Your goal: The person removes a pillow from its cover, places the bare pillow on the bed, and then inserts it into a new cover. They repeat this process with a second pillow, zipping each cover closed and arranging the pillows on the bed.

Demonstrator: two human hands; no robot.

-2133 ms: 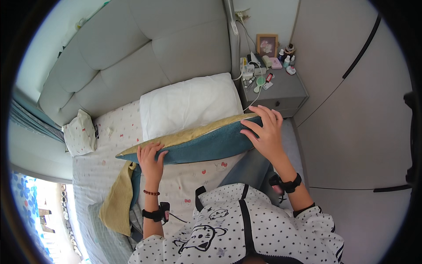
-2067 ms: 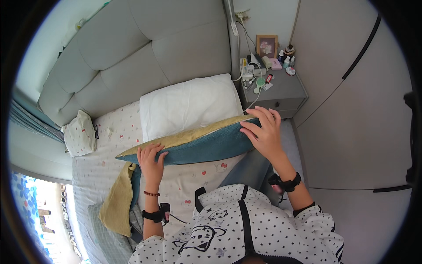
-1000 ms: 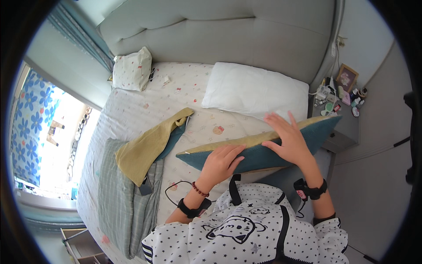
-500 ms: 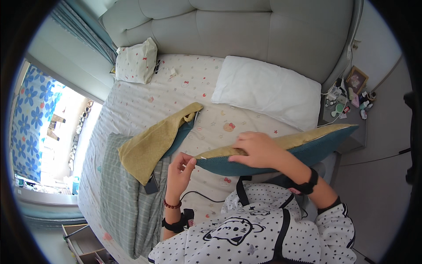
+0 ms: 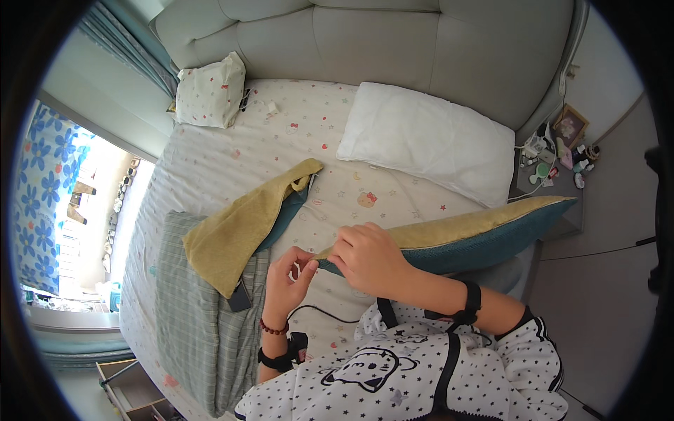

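Observation:
A plump cushion (image 5: 449,242), mustard yellow on one face and teal on the other, stands on edge in front of me, stretching off to the right. My left hand (image 5: 289,275) pinches its left corner between thumb and fingers. Close beside it, my right hand (image 5: 368,259) is closed on the cushion's edge near that same corner, its fingertips partly hidden. To the left lies a limp yellow and teal cushion cover (image 5: 242,228), spread over the bed and part of a folded green checked quilt (image 5: 189,309). A dark phone (image 5: 240,297) pokes out from under the cover.
A white pillow (image 5: 425,137) and a small patterned pillow (image 5: 210,91) lie by the grey padded headboard (image 5: 365,42). At right stands a nightstand (image 5: 565,210) crowded with bottles and a picture frame (image 5: 570,125). A black cable (image 5: 326,313) crosses the sheet.
My right hand has slid left along the cushion's edge, from its middle to the corner beside my left hand. The left hand keeps its pinch there.

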